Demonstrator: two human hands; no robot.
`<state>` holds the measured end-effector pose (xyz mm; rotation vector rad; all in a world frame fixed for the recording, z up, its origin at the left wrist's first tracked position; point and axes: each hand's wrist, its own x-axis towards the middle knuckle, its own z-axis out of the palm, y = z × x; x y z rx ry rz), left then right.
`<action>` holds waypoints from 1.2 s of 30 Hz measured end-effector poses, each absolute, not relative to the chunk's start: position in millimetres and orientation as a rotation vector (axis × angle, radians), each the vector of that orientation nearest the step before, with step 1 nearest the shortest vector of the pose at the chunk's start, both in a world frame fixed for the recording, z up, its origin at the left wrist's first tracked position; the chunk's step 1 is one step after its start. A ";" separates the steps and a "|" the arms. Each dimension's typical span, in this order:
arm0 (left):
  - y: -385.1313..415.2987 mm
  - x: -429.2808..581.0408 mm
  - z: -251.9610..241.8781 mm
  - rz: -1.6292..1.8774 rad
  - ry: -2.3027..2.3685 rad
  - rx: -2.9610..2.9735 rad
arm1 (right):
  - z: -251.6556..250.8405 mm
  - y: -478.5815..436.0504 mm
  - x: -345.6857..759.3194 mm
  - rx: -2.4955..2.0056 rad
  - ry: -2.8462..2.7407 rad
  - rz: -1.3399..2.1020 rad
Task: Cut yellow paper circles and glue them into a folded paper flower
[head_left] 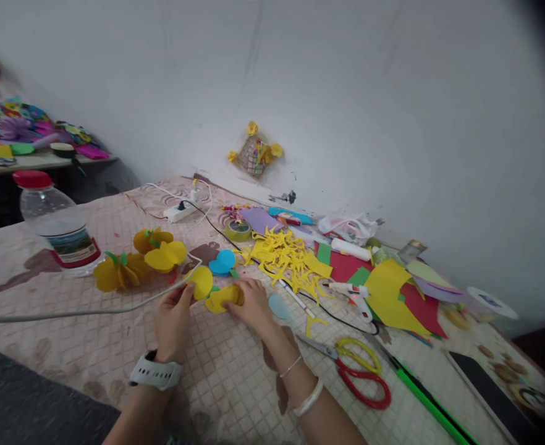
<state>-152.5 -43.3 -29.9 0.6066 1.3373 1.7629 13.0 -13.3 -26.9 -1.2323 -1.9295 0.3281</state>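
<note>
My left hand (173, 318), with a white watch at the wrist, pinches a folded yellow paper circle (201, 282) by its edge. My right hand (253, 303), with bracelets on the wrist, presses closed fingers onto a second yellow paper piece (221, 298) lying on the patterned tablecloth (226, 377). Both hands meet near the middle of the table. Just beyond them lie a blue paper shape (222, 262) and a pale blue circle (279, 306).
Finished yellow paper flowers (136, 262) and a water bottle (59, 225) stand at the left. Yellow scraps (286, 256), a glue gun (353, 296), coloured sheets (393, 290), red-and-yellow scissors (358, 368), a tape roll (238, 230), a power strip (180, 212) and cables surround the hands. The wall is close behind.
</note>
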 end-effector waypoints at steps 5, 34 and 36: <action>-43.4 -152.4 -31.6 1.680 1.321 0.675 | -31.8 -9.3 13.5 -1.245 -1.853 0.385; -45.9 -147.3 -24.4 1.527 1.248 0.687 | -10.7 -34.1 0.4 -1.120 -1.847 0.230; -44.9 -149.2 -23.6 1.651 1.301 0.612 | -13.9 -24.8 10.8 -1.208 -1.782 0.241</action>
